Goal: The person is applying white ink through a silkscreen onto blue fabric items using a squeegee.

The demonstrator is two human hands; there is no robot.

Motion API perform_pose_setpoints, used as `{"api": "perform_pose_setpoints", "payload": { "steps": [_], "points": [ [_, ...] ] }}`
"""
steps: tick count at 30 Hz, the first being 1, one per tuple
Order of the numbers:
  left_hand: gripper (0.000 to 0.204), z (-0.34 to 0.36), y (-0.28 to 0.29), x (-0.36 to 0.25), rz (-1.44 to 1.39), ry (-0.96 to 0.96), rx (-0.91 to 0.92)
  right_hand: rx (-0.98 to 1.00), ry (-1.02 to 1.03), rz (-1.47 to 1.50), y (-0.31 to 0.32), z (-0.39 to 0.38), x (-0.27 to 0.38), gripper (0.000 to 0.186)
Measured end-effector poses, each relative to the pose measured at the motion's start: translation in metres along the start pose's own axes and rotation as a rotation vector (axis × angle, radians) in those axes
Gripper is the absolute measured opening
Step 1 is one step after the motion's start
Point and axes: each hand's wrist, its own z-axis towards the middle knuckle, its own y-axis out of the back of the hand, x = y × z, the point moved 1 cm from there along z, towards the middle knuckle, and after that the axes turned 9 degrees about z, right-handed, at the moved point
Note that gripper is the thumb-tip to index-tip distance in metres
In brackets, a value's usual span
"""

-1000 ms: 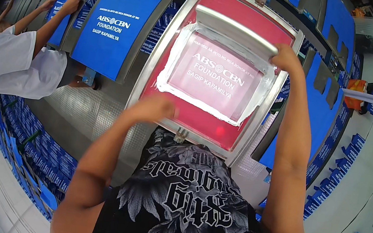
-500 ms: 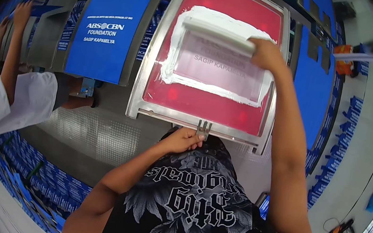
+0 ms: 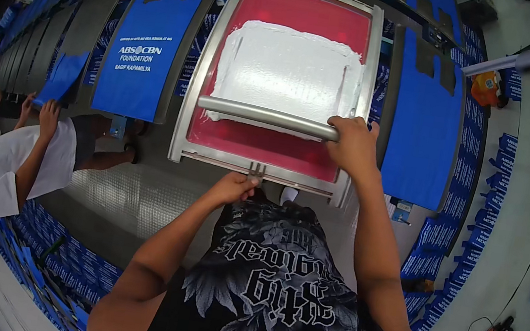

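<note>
In front of me lies a silk-screen frame [image 3: 370, 58] with a metal rim and red mesh. White ink [image 3: 285, 67] covers a broad rectangle in the middle of the mesh. Across the near side of the ink lies a squeegee [image 3: 265, 117] with a round metal handle. My right hand [image 3: 354, 149] is closed around the squeegee's right end. My left hand [image 3: 234, 189] pinches a small metal bracket [image 3: 256, 172] at the middle of the frame's near edge. What lies under the inked mesh is hidden.
To the left, a blue printed bag [image 3: 146, 47] lies on a dark board; another blue bag [image 3: 423, 127] lies to the right. Further left, a person in a white shirt [image 3: 21, 165] handles a blue sheet [image 3: 64, 78]. Cables and an orange bag [image 3: 487, 88] are at right.
My right hand has drawn the squeegee from the far side toward me, and white ink now fills the window. My left hand keeps its hold. The co-worker's hands have moved nearer, onto a blue sheet.
</note>
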Motion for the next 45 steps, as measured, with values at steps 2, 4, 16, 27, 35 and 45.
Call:
{"api": "perform_pose_setpoints", "payload": {
  "steps": [2,4,16,27,35,45],
  "points": [
    [0.046,-0.002,0.011,-0.006,0.311,-0.038,-0.042,-0.007,-0.011,0.141,0.001,0.008,-0.027,0.038],
    [0.040,-0.010,0.030,-0.042,0.856,-0.100,-0.200,0.005,-0.016,0.557,-0.027,0.025,-0.091,0.049],
    [0.054,0.006,0.142,-0.055,0.026,-0.235,-0.806,-0.087,-0.245,1.272,-0.024,0.032,-0.117,0.036],
    [0.046,0.086,-0.130,-0.180,-0.047,-0.440,-0.619,-0.287,-0.308,1.155,0.115,-0.129,-0.363,0.032],
    [0.049,0.113,-0.201,-0.207,-0.117,-0.360,-0.649,-0.147,-0.322,1.177,0.130,-0.117,-0.462,0.034],
    [0.059,0.133,-0.196,-0.213,-0.099,-0.313,-0.676,-0.179,-0.228,1.147,0.107,-0.100,-0.484,0.036]
  ]
}}
